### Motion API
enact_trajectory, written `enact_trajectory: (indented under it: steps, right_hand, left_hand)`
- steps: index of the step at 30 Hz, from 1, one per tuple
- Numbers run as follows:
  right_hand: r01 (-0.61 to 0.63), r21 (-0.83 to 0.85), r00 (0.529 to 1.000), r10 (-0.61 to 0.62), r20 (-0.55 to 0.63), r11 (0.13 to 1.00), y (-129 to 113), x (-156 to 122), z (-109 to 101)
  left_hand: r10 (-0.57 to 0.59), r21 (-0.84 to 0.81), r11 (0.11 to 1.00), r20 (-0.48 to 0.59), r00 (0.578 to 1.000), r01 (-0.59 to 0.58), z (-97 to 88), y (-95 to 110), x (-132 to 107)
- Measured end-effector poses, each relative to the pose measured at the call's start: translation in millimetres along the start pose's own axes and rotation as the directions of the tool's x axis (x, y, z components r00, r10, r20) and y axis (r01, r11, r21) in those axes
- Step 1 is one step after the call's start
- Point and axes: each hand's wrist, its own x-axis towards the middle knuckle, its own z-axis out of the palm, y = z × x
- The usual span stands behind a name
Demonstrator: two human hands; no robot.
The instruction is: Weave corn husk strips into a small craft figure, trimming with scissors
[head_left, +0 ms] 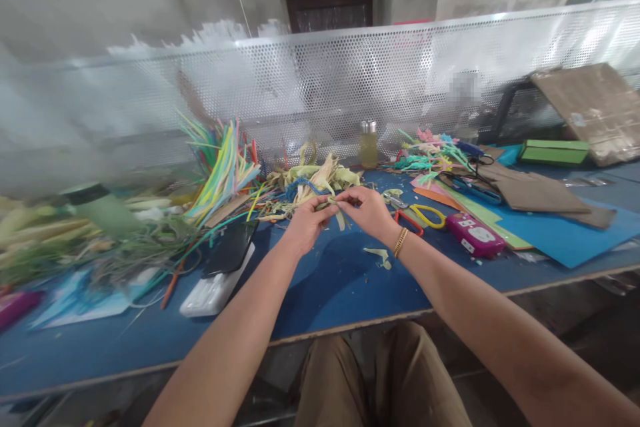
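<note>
Both hands meet above the middle of the blue table (330, 300). My left hand (311, 221) pinches a pale green strip of husk (341, 220), and my right hand (367, 209) grips the same strip from the other side. One end of the strip hangs down between the fingers. Just behind the hands lies a heap of dry corn husks (345, 177) with blue cord in it. To the right of my right hand are scissors (429, 215) with yellow and red handles. A torn scrap of husk (379, 255) rests on the table below the hands.
A phone (230, 250) lies over a white case (217, 293) at left. Behind it stand colourful strips (225, 173) beside a green bottle (103, 210). At right are a purple box (475, 235), blue paper (560, 240) and cardboard (535, 195). A perforated metal screen (320, 80) edges the back.
</note>
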Motion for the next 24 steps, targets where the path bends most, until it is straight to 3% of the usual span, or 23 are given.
enact_trajectory:
  steps: [11, 19, 22, 24]
  right_hand:
    - [0.015, -0.001, 0.999, -0.015, -0.03, 1.0, 3.2, 0.8, 0.2]
    - [0.083, -0.12, 0.996, -0.082, 0.018, 0.989, 1.0, -1.6, 0.0]
    - [0.071, -0.113, 0.997, -0.069, 0.026, 0.991, -0.1, -1.8, -0.3]
    - [0.123, -0.154, 0.992, -0.121, 0.021, 0.98, -1.1, -1.3, -1.6]
  left_hand:
    - [0.017, 0.054, 0.998, -0.007, 1.0, -0.017, -3.2, -0.1, 2.7]
    - [0.051, 0.081, 0.996, -0.039, 0.998, -0.047, 0.2, -0.9, 1.5]
    - [0.021, 0.056, 0.998, -0.077, 0.997, -0.016, -0.3, -0.2, 1.5]
    - [-0.017, 0.01, 1.0, -0.113, 0.993, 0.019, -0.5, 1.0, 1.3]
